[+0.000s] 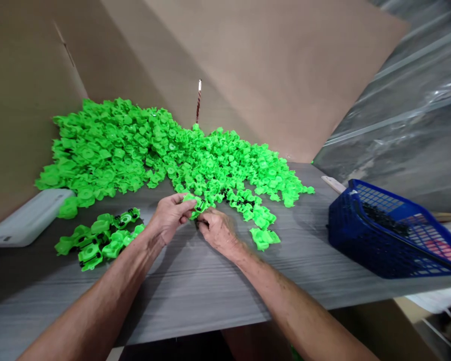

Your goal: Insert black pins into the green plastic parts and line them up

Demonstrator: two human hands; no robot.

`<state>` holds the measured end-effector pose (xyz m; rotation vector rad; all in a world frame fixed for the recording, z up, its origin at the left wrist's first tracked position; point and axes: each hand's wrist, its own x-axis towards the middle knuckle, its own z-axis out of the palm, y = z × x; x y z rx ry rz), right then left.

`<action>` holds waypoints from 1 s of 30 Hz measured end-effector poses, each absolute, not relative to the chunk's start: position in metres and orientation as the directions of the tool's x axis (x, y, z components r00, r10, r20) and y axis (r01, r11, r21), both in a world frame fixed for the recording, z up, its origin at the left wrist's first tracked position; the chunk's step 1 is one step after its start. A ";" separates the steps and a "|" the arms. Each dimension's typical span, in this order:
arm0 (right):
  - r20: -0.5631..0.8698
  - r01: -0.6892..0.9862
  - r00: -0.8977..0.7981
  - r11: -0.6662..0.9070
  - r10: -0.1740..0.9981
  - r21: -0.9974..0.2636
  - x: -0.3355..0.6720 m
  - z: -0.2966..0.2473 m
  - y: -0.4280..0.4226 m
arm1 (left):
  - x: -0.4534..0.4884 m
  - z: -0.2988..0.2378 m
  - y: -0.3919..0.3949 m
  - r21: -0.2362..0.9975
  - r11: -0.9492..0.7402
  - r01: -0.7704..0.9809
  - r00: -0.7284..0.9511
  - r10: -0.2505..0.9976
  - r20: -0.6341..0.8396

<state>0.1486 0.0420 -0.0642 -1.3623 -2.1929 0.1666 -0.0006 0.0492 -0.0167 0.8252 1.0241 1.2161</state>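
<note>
Between my hands is a small bright green plastic piece with a black part across it. My left hand pinches its left side between thumb and fingers. Closed fingers of my right hand press against its lower right side; the fingertips are partly hidden. Just beyond both hands lies a large heap of similar green plastic pieces. To the left of my left forearm is a small group of green pieces, some fitted with black axle-like parts with small wheels.
A blue plastic basket holding small black parts stands on the right of the grey wood-grain table. At left lies a white plastic box-like object. Brown boards rise behind the heap, with a thin striped stick upright before them.
</note>
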 end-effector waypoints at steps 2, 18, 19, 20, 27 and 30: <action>0.399 0.807 -0.323 0.470 0.858 -0.357 0.149 -0.065 0.044 | 0.000 -0.015 0.048 0.911 0.223 -0.348 0.075 0.975 -0.210; 0.348 0.764 -0.362 0.489 0.865 -0.422 0.158 -0.063 0.051 | 0.010 -0.010 0.040 0.848 0.408 -0.339 0.158 0.913 -0.376; 0.343 0.772 -0.355 0.480 0.870 -0.418 0.161 -0.061 0.050 | 0.010 -0.009 0.040 0.842 0.404 -0.358 0.161 0.915 -0.370; 0.331 0.780 -0.353 0.471 0.875 -0.412 0.163 -0.058 0.049 | 0.010 -0.009 0.040 0.837 0.398 -0.376 0.164 0.917 -0.363; 0.432 0.591 -0.189 0.453 0.882 -0.668 0.184 -0.049 0.052 | 0.007 -0.015 0.043 0.820 0.409 -0.401 0.211 0.912 -0.351; 0.385 0.336 -0.026 0.371 0.923 -0.866 0.185 -0.046 0.054 | 0.007 -0.017 0.044 0.849 0.395 -0.352 0.210 0.917 -0.339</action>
